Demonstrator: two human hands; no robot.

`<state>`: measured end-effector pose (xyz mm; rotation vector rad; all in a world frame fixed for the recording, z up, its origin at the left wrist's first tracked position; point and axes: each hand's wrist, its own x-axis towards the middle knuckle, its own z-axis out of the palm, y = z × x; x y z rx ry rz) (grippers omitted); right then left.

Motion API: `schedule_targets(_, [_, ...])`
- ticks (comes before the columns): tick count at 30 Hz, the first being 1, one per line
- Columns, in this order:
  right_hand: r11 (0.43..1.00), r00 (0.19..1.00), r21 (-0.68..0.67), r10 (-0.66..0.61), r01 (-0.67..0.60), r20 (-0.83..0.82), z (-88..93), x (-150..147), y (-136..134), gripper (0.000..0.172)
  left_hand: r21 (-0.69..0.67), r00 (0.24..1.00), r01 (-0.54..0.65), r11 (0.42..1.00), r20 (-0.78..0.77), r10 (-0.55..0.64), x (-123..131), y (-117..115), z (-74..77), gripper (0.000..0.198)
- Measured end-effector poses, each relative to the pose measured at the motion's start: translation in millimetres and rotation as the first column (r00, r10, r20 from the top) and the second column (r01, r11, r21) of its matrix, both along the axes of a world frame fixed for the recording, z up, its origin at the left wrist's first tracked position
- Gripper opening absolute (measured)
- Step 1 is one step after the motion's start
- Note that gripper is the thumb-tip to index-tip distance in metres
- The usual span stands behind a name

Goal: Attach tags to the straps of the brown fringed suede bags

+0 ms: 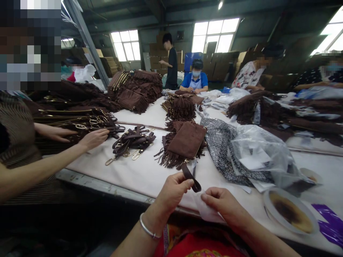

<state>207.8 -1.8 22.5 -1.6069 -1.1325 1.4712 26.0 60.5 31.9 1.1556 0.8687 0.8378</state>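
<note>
At the near edge of the white table (144,175), toward six o'clock in our view, we see the left hand (173,191) pinching a dark brown wrist strap (190,177) between thumb and fingertips. The wrist strap is a narrow loop. Its long axis runs from eleven o'clock to five o'clock, with the far end reaching up to the near corner of the fringed pouch (187,141) and the rounded end pointing at five o'clock, toward the right hand (225,207). The fringed pouch lies flat at twelve o'clock from the hands, its fringe spilling toward eight o'clock.

The left hand comes up from six o'clock with the wrist bent and a silver bangle (148,228) around it. The right hand lies knuckles up at four o'clock from the loop, fingers curled and closed on a piece of white paper (205,211). The two hands are near each other but not touching.

At nine o'clock a co-worker's hand (93,138) rests on the table near a bundle of straps (132,141). At three o'clock we see a clear plastic bag (257,150) and, nearer, a stained dish (291,212).
</note>
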Motion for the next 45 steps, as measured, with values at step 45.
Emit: schedule_targets(45, [0.992, 0.981, -0.031, -0.129, 0.126, -0.144, -37.2, -12.6, 39.1, 0.038, 0.594, 0.914, 0.197, 0.780, -0.399, 0.074, 3.9, 34.6, -43.9, 0.014])
